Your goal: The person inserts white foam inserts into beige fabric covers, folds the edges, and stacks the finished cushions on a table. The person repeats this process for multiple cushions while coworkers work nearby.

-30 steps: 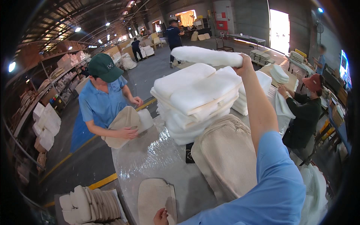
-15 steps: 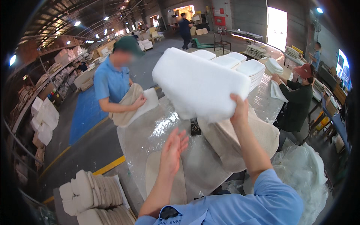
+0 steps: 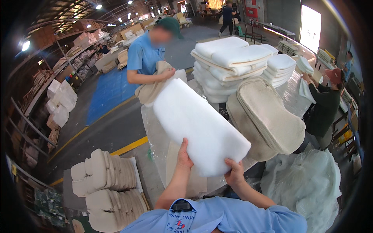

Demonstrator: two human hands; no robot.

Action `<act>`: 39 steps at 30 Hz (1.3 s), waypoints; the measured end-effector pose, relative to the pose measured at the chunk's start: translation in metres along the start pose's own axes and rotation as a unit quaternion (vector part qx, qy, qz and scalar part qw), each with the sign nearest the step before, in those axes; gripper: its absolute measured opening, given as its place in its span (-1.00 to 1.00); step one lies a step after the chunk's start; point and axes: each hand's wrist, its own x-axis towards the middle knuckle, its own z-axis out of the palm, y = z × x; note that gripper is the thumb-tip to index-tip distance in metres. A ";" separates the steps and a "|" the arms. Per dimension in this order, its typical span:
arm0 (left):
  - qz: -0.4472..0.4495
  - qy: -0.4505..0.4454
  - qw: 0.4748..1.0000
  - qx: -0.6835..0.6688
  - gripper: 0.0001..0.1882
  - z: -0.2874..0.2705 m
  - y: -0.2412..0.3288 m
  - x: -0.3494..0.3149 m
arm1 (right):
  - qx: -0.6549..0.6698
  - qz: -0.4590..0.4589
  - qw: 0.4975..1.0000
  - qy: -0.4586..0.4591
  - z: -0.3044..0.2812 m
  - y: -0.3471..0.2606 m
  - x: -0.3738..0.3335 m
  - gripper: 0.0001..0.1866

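Observation:
A white padded cushion insert (image 3: 198, 128), soft and rounded at its far end, is held tilted above the table in front of me. My left hand (image 3: 185, 156) grips its near left edge, thumb on top and the other fingers mostly hidden beneath. At its near right corner my right hand (image 3: 234, 173) is closed on the edge, thumb uppermost. Partly under the insert, a flat beige fabric cover (image 3: 173, 167) lies on the plastic-covered table (image 3: 149, 122). To the right of the insert, beige covered cushions (image 3: 270, 116) rest in a pile.
White inserts (image 3: 229, 58) are stacked behind the held one. Across the table a co-worker (image 3: 145, 54) handles a beige cover; another person (image 3: 328, 97) works at the right. Beige cushions (image 3: 105, 174) stand in rows at lower left. Clear plastic wrap (image 3: 303, 186) bunches at lower right.
The insert has come down and nearer, uncovering the stacks behind it. My left hand, free and open before, has taken hold of its near edge. My view has shifted left.

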 end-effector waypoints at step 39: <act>-0.017 -0.175 0.425 0.888 -0.47 -0.008 -0.036 -0.059 | -0.702 0.113 0.640 -0.292 -0.008 -0.091 0.090 -0.05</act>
